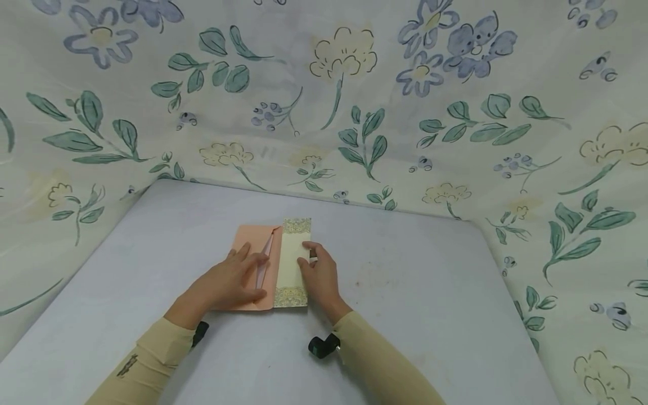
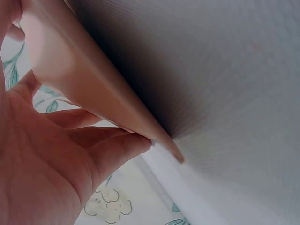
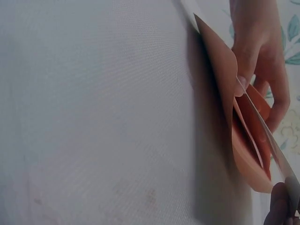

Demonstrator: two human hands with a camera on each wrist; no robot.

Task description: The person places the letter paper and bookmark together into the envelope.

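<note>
A peach paper envelope (image 1: pixel 254 235) is tilted above the white table, its mouth bowed so that a pale sliver shows inside. My left hand (image 1: pixel 229 284) holds it, fingers spread across its upper face and thumb near the lower part of the mouth. In the left wrist view the fingertips lie along the envelope's (image 2: pixel 101 89) edge. To its right, a cream card (image 1: pixel 292 260) with floral bands at both ends overlaps the mouth side. My right hand (image 1: pixel 322 278) pinches the card's right edge between thumb and fingers; the right wrist view shows those fingertips (image 3: pixel 280 201) dark in the corner.
The white table (image 1: pixel 405 292) spreads out on all sides of the hands. Behind and beside it hangs a flower-printed cloth (image 1: pixel 298 112). Black wrist-camera mounts (image 1: pixel 324 345) sit below both wrists, close over the tabletop.
</note>
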